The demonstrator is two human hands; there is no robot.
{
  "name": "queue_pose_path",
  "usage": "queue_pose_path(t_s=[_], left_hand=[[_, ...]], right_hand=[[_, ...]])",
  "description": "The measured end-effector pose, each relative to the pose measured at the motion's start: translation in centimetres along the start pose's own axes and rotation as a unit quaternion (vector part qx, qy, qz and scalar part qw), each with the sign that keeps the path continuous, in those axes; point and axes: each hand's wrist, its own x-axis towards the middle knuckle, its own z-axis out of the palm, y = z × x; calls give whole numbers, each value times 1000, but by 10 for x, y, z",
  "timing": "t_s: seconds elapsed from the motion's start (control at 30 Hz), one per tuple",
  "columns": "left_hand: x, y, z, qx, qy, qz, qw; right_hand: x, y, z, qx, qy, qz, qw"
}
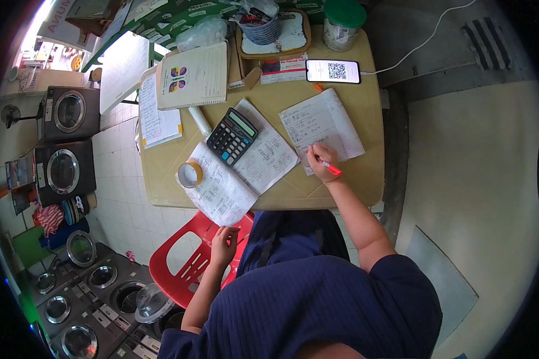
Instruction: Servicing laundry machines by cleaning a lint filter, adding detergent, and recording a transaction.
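My right hand is closed round a red pen, its fingers resting on the lower part of a lined notebook with handwriting on its page. My left hand hangs just off the table's near edge, by the bottom of a second, open notebook. Its fingers are curled together; anything inside them is hidden. On that open notebook lie a black calculator and a roll of tape. Beyond the lined notebook, a phone shows a square code and has a white cable plugged in.
On the tan table are a spiral notebook, a blue basket of small items on a tray and a green-lidded jar. A red chair stands at the near left. Several washing machines line the left side.
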Motion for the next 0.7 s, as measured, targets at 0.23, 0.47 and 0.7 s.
queue_pose_path(t_s=[0.23,0.47,0.7], left_hand=[[-6,-1,2,4,7,-19,1000],[-13,-8,6,-7,11,-21,1000],[-16,-7,5,-6,6,-19,1000]], right_hand=[[1,-6,0,-12,3,21,1000],[2,-3,0,-9,-9,18,1000],[-1,1,3,-12,-3,17,1000]])
